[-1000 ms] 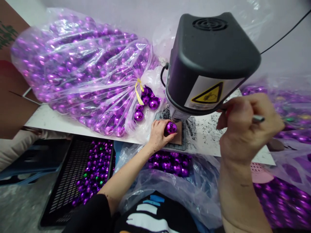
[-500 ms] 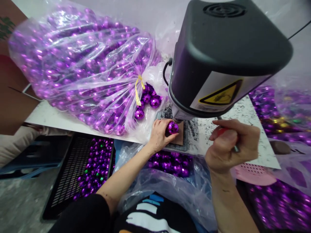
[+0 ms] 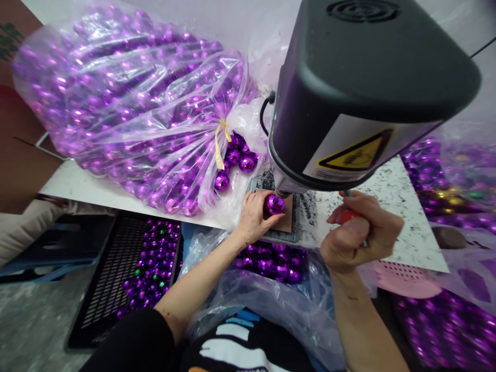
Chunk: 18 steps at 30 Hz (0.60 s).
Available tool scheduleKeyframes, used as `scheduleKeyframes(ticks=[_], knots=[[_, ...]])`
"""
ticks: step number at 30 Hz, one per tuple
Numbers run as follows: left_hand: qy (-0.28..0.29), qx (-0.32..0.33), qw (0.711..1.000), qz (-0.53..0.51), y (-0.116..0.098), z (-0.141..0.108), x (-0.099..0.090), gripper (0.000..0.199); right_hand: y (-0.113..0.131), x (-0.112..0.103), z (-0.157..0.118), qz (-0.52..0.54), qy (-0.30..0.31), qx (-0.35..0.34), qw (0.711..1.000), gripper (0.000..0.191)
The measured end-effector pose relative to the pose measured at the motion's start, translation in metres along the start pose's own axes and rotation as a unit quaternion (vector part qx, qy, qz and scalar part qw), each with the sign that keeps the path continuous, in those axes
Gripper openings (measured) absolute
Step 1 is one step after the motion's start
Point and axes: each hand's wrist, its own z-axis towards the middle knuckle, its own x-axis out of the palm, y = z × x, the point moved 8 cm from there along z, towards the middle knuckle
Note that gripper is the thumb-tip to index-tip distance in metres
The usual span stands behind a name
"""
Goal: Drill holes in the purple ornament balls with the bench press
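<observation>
A shiny purple faceted ball (image 3: 275, 204) sits under the nose of a black machine (image 3: 372, 67), above a small brown board (image 3: 285, 221). Thumb and fingers of my left hand (image 3: 253, 214) grip the ball from its left side. At the right, my right hand (image 3: 360, 230) is wrapped round a metal lever with a red part (image 3: 349, 216) showing between the fingers. The machine's head hides the upper end of the lever. A yellow warning label (image 3: 356, 152) faces me on the machine.
A tied clear bag of purple balls (image 3: 135, 108) covers the table's left; loose balls (image 3: 247, 162) lie beside its knot. Below are a black crate (image 3: 101, 279), an open bag of balls (image 3: 271, 261) and a pink basket (image 3: 406, 279). Another person's sleeve (image 3: 19, 232) shows at the left edge.
My right hand has moved a little to the left with the lever. My left hand and the ball have stayed almost in place.
</observation>
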Motion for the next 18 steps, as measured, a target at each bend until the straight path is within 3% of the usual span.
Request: scheduleKeyframes(ticks=[6, 11, 15, 18], knots=[[-0.004, 0.001, 1.000, 0.000, -0.001, 0.001, -0.001, 0.050, 0.008, 0.003, 0.004, 0.017, -0.027, -0.052, 0.998, 0.031], [0.004, -0.007, 1.000, -0.002, -0.002, 0.000, -0.001, 0.050, -0.005, 0.009, -0.012, 0.014, -0.010, -0.072, 0.997, 0.031], [0.009, -0.012, 1.000, -0.013, 0.000, 0.000, 0.000, 0.051, -0.008, 0.005, -0.016, 0.008, 0.001, -0.055, 0.998, 0.028], [0.006, -0.007, 0.999, -0.032, 0.001, 0.002, 0.000, 0.053, 0.006, -0.001, 0.007, 0.000, -0.007, -0.010, 1.000, 0.024]])
